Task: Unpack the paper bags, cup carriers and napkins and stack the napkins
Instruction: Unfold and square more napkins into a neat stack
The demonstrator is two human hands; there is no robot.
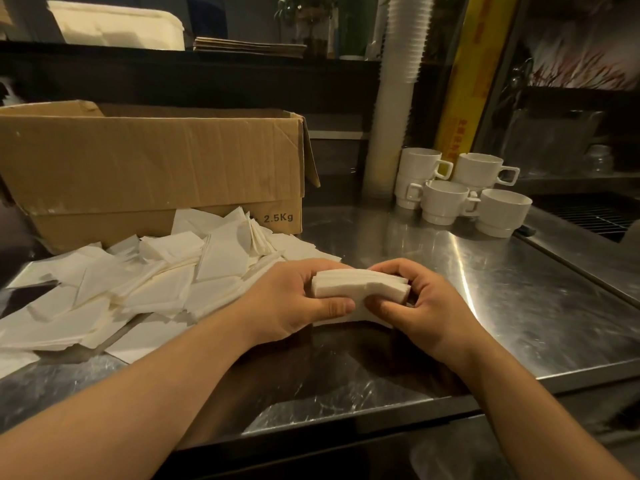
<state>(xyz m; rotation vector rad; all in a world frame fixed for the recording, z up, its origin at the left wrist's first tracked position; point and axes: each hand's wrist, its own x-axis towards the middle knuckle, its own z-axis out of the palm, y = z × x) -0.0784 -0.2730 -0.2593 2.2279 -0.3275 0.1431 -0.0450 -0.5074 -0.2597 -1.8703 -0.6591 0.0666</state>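
Napkin stack (360, 285) in both hands' curled fingers (332, 308) (loose napkins (145, 282), box (152, 168) behind)

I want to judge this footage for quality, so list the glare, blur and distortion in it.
Head view: warm, dim light; a bright streak of glare on the steel counter right of the hands; the right edge by the sink grate is smeared with blur; wide-angle lens bends the cardboard box and the counter edges; the napkin stack in both hands' grip is sharp, the white mugs slightly soft.

Dim room: a steel counter (502, 306) below a dark shelf (207, 67), white mugs (460, 192) at back.
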